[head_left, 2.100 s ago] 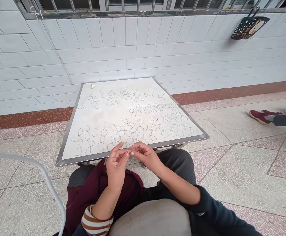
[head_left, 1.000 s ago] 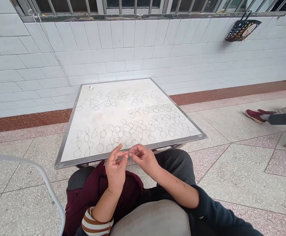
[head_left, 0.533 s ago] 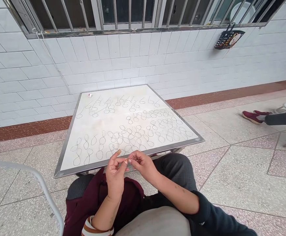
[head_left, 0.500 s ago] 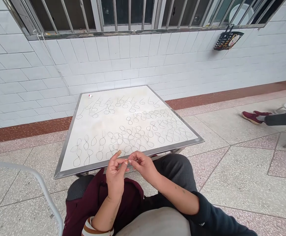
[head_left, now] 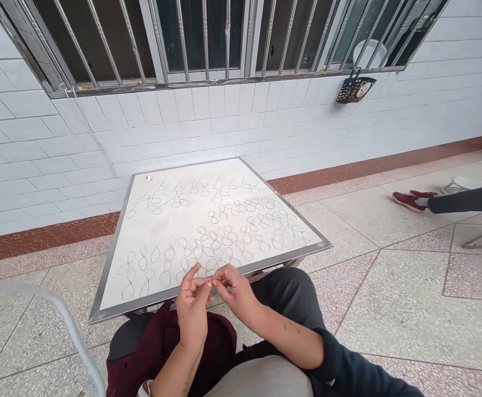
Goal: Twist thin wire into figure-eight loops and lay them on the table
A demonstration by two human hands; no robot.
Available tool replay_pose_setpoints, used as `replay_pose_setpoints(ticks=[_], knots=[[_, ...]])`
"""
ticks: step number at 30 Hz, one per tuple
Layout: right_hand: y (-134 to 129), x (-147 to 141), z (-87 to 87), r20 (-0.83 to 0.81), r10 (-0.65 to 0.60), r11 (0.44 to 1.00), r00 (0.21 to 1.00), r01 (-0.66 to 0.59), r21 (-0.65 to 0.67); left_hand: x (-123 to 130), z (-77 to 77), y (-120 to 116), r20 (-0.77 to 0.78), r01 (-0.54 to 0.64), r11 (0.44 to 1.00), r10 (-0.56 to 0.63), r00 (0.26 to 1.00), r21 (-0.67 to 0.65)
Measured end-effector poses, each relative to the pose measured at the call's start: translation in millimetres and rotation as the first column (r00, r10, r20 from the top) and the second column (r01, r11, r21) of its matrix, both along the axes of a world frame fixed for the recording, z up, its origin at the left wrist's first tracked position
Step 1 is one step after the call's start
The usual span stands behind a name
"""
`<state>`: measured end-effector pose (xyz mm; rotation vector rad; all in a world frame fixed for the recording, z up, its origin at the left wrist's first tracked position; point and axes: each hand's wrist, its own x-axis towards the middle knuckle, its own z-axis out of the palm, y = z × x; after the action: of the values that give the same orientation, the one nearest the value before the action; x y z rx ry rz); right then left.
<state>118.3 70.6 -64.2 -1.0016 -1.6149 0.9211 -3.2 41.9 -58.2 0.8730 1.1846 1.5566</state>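
Note:
My left hand (head_left: 192,309) and my right hand (head_left: 239,295) meet at the fingertips just past the table's near edge, above my lap. Thumb and forefinger are pinched together on each hand, and what lies between them is too thin to make out. One finger of the left hand, with a yellowish tip, sticks up. Thin dark wire loops twisted into figure-eights (head_left: 129,284) lie in rows on the white table top (head_left: 162,223), several of them right behind my fingers. Toward the far side lie single wire loops with straight tails (head_left: 220,193).
A small red and white item (head_left: 149,178) rests at the table's far left corner. Beyond stands a white tiled wall with a barred window (head_left: 205,44) and a hanging patterned bag (head_left: 354,89). A white curved rail (head_left: 69,322) is at left; another person's leg and red shoes (head_left: 408,201) show at right.
The view has tilted up and shifted slightly right, so table and window sit lower in the picture. Both hands keep the same pinch, with little visible movement against the table.

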Motion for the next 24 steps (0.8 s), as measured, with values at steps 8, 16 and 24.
replay_pose_setpoints(ticks=[8,16,24], knots=[[15,-1,8.7,-0.363,0.147,0.897,0.920,-0.279,-0.344,-3,2.7,2,-0.089,0.002,1.000,-0.002,0.996,-0.001],[20,-3,-2.1,-0.391,0.109,0.894,0.914,-0.262,-0.363,-7,1.8,0,-0.195,-0.006,0.997,-0.009,0.981,-0.075],[20,-3,-4.2,-0.308,0.075,0.930,0.948,-0.178,-0.322,-11,-2.1,3,-0.284,0.016,0.990,-0.055,0.957,-0.140]])
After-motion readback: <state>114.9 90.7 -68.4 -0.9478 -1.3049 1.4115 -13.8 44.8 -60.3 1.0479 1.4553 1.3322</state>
